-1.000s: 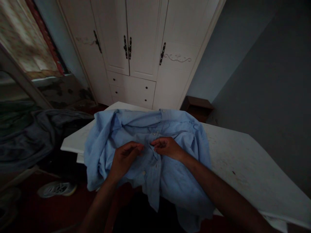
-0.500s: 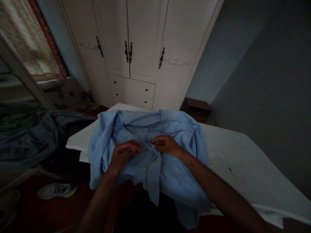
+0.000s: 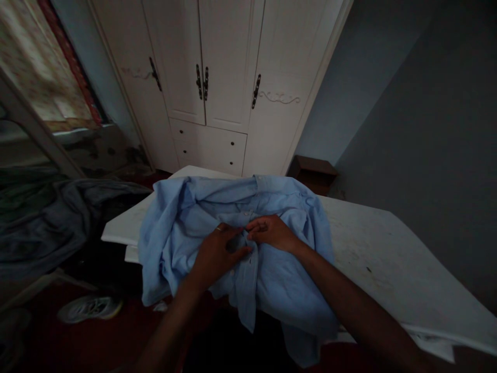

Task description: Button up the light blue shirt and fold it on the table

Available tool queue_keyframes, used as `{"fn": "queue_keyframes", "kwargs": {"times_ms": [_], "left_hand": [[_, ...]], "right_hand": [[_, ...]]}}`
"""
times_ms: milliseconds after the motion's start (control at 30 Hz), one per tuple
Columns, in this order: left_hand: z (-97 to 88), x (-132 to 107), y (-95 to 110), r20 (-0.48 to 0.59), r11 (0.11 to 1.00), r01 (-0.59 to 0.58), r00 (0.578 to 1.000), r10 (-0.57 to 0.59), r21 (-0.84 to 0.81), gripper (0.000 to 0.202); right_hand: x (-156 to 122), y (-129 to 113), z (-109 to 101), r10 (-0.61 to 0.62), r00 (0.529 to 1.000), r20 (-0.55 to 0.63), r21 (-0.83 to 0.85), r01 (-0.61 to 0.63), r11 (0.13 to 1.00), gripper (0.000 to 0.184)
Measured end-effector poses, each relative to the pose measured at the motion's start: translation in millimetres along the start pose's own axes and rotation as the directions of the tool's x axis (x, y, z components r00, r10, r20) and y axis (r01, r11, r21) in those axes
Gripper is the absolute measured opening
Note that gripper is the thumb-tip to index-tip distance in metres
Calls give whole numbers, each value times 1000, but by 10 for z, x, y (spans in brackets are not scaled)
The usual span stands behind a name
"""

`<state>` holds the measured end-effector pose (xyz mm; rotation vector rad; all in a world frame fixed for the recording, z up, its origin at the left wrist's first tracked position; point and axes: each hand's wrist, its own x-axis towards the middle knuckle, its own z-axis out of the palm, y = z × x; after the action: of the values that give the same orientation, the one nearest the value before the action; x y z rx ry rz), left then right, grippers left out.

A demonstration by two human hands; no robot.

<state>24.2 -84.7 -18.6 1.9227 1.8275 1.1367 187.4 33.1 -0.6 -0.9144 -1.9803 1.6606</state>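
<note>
A light blue button-up shirt (image 3: 279,277) lies front side up over the near edge of a white table (image 3: 361,243), its lower hem hanging down. My right hand (image 3: 272,232) is closed in a pinch on the shirt's front placket, near the middle of the chest. From the left my left hand (image 3: 219,251) reaches to the same spot, a ring on one finger. Its thumb and fingers are apart, with the fingertips close to those of my right hand. The button or buttonhole under the fingertips is hidden.
Behind the table stands a white wardrobe (image 3: 221,62) with dark handles. A small brown cabinet (image 3: 314,171) is by the wall. Dark clothes (image 3: 66,217) are heaped at the left, and a grey shoe (image 3: 90,308) rests on the red floor.
My left hand has moved right across the shirt to the placket, and its fingers have spread. My right hand stays pinched at nearly the same place.
</note>
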Motion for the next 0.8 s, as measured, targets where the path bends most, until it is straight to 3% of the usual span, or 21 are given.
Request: {"fn": "queue_keyframes", "kwargs": {"times_ms": [200, 400, 600, 800], "left_hand": [[44, 37, 94, 50, 974, 2, 999, -13, 225, 18], [31, 39, 116, 124, 961, -99, 990, 68, 259, 24], [31, 37, 36, 89, 987, -79, 994, 67, 137, 28], [25, 46, 27, 69, 999, 35, 997, -36, 20, 23]], "right_hand": [[3, -12, -24, -52, 998, 25, -48, 53, 997, 27], [24, 9, -11, -57, 994, 90, 4, 57, 998, 21], [13, 45, 34, -106, 988, 116, -31, 110, 993, 23], [-31, 2, 89, -231, 970, 70, -228, 241, 943, 23]]}}
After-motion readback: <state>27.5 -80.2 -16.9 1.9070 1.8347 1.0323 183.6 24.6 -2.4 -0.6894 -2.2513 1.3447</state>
